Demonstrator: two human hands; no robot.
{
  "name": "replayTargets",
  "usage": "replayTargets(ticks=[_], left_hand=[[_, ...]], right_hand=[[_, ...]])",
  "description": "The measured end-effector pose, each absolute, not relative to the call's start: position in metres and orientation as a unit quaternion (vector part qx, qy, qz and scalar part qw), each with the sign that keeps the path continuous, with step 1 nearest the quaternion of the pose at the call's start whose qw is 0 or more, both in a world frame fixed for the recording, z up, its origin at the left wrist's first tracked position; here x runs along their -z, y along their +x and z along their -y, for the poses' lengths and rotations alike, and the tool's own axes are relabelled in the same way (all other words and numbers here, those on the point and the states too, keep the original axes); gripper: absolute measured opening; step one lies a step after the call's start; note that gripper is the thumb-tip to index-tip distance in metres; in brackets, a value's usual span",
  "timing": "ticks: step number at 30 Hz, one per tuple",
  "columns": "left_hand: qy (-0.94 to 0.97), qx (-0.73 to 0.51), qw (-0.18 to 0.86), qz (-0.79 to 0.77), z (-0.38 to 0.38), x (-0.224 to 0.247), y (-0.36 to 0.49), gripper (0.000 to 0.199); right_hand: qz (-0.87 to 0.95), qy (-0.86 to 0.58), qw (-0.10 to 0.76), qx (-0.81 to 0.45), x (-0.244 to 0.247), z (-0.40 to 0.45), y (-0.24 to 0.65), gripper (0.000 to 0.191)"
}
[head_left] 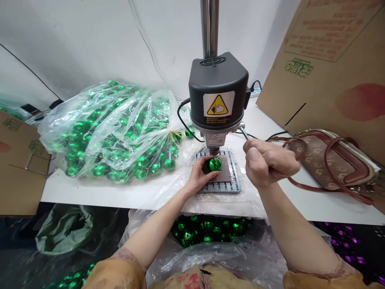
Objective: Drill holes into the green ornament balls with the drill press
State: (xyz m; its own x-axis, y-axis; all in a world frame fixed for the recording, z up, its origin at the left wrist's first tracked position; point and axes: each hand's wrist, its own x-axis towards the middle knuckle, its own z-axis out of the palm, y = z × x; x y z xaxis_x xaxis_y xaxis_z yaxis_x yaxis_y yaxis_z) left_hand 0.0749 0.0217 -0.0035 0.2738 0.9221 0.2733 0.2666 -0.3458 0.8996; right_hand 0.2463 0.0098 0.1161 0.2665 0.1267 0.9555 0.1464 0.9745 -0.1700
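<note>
My left hand [200,175] holds a shiny green faceted ball [215,164] between thumb and fingers. The ball sits on a flat brown board [225,174] over the slotted metal base [235,187] of a small bench drill press [219,94]. Directly above the ball is the drill's chuck [214,151]; whether the bit touches the ball is too small to tell. My right hand [267,162] is closed around the drill press's metal feed lever [244,133], to the right of the motor housing.
A clear plastic bag [120,128] of green balls lies left on the white table [156,194]. At right are a brown handbag [333,160] and a large cardboard box [325,60]. More green balls [207,228] fill a bag below the table edge. Another box [21,172] stands far left.
</note>
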Motion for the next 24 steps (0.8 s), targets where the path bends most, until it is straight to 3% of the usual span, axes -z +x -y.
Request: replayTargets(ticks=[6,10,12,16,18,22,24], left_hand=[[0.683,-0.435,0.373,-0.452,-0.018,-0.004,0.081,0.053],[0.685,-0.435,0.296,-0.504,0.007,-0.024,0.071,0.045],[0.746,-0.372,0.279,-0.477,0.033,-0.037,0.054,0.044],[0.921,-0.116,0.235,-0.288,0.090,-0.057,0.015,0.044],[0.949,-0.066,0.197,-0.238,0.098,-0.061,0.001,0.041],[0.902,-0.182,0.187,-0.345,0.042,-0.056,-0.008,0.019],[0.854,-0.242,0.160,-0.432,-0.013,-0.050,-0.002,0.018]], right_hand=[[0.534,-0.225,0.808,-0.108,-0.158,-0.003,0.241,0.048],[0.508,-0.273,0.794,-0.193,-0.193,-0.011,0.243,0.046],[0.508,-0.276,0.790,-0.204,-0.198,-0.014,0.244,0.045],[0.510,-0.267,0.794,-0.197,-0.196,-0.015,0.245,0.043],[0.509,-0.266,0.796,-0.189,-0.195,-0.014,0.244,0.042],[0.503,-0.276,0.801,-0.171,-0.196,-0.012,0.242,0.042],[0.502,-0.284,0.800,-0.166,-0.196,-0.012,0.241,0.042]])
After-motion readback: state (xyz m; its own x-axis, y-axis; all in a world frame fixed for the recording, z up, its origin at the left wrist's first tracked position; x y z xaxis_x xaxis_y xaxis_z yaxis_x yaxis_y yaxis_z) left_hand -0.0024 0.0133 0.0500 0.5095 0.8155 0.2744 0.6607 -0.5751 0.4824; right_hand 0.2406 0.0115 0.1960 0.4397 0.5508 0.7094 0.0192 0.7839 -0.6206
